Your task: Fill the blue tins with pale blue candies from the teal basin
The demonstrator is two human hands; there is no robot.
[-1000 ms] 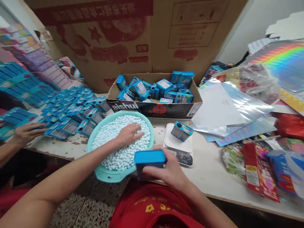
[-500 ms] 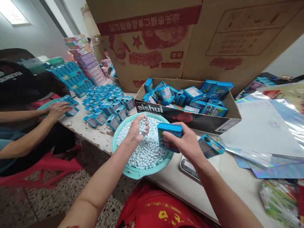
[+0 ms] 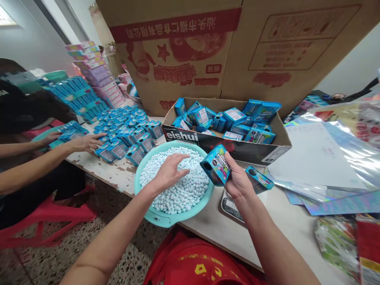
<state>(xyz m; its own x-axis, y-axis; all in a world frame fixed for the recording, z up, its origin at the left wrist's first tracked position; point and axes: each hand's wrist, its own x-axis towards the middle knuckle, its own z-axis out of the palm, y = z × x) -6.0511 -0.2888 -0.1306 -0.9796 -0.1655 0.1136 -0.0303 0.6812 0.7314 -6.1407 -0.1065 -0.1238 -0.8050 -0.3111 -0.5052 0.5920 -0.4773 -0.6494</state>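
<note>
A turquoise basin point(image 3: 174, 221) full of small pale blue candies point(image 3: 175, 198) stands at the table's front edge. Over the candies is my left hand point(image 3: 170, 172), fingers apart, with nothing in it. My right hand point(image 3: 237, 178) grips a blue candy box point(image 3: 218, 164) above the basin's right rim; a dark round hole shows at the box's lower left. Another blue box with a round hole point(image 3: 259, 180) stands just behind my right hand. Partly under my right forearm lies a small scale point(image 3: 231, 208).
Behind the basin, an open carton point(image 3: 246, 150) holds several blue boxes. Rows of blue boxes point(image 3: 118, 126) stand at the left, where a co-worker's hand point(image 3: 87, 143) touches them. Plastic sheets point(image 3: 320, 158) lie at the right. A large cardboard box point(image 3: 190, 51) rises behind.
My left hand has opened and let go of the candies it held. My right hand has turned the box, bringing its hole into view. The co-worker's hand has reached right to the rows.
</note>
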